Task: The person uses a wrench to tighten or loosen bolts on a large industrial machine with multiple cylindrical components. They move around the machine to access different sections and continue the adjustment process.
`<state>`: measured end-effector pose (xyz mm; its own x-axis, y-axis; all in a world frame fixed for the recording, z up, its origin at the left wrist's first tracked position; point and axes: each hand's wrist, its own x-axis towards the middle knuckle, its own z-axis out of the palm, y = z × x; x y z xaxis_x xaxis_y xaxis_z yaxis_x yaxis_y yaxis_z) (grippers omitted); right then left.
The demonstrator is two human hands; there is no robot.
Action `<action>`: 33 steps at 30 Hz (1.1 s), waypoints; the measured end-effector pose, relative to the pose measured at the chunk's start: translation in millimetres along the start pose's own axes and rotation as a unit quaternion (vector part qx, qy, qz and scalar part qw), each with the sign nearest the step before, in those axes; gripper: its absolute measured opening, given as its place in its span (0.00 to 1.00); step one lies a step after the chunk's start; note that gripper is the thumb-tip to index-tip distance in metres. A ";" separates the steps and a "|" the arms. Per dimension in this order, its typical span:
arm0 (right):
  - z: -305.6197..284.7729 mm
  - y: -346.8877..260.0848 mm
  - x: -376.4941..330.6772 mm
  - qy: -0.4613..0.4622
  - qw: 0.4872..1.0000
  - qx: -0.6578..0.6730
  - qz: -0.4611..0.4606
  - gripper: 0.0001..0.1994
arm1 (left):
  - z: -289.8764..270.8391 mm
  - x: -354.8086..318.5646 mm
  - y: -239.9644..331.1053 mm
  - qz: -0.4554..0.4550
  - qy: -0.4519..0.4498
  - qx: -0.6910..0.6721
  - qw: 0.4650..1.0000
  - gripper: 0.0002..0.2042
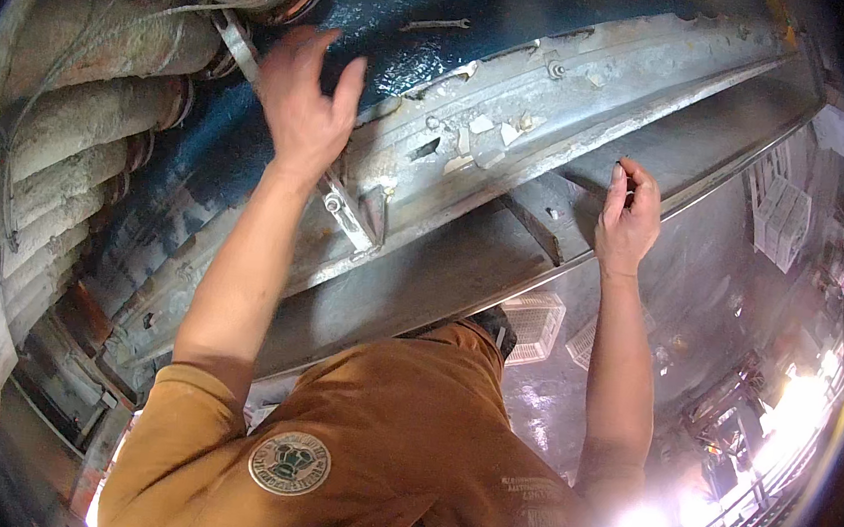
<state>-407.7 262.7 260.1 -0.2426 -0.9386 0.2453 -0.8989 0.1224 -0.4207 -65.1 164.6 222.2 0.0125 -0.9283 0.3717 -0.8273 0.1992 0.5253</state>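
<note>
Mustard-brown cloth work shirt (pixel 375 460) nearest us. Hands well apart: left hand (pixel 306 103), fingers spread, beside the flat grey metal bar (pixel 237 45); contact, we can't tell. Arm stretched, we judge, to clear the jagged grey metal ledge (pixel 649 73) fronting the wet blue surface (pixel 525 2). Right hand (pixel 630 216) curled, contents unclear. Thick crusty pipes (pixel 104 115) crowd the left side.

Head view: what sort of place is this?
Probably an industrial plant or workshop: a row of thick, grimy cylinders lines the left, a long worn metal ledge crosses the view, and pale crates sit below.
</note>
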 end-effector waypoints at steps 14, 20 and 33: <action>4.8 -1.5 1.0 -0.042 0.998 -0.036 0.000 0.06 | 132.8 77.7 -94.2 -0.587 0.090 -0.620 0.513 0.24; 4.4 -1.8 3.0 -0.050 0.998 -0.035 -0.003 0.06 | 139.0 70.4 -129.2 -0.535 0.059 -0.661 0.523 0.19; 4.5 -4.0 4.6 -0.042 0.999 -0.033 0.011 0.05 | 108.1 60.0 -69.6 -0.580 0.144 -0.670 0.441 0.30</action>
<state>-403.6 256.4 259.0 -0.2326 -0.9591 0.1615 -0.9167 0.1607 -0.3659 -67.5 61.1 125.2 0.2206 -0.6103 -0.7608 0.9011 -0.1710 0.3985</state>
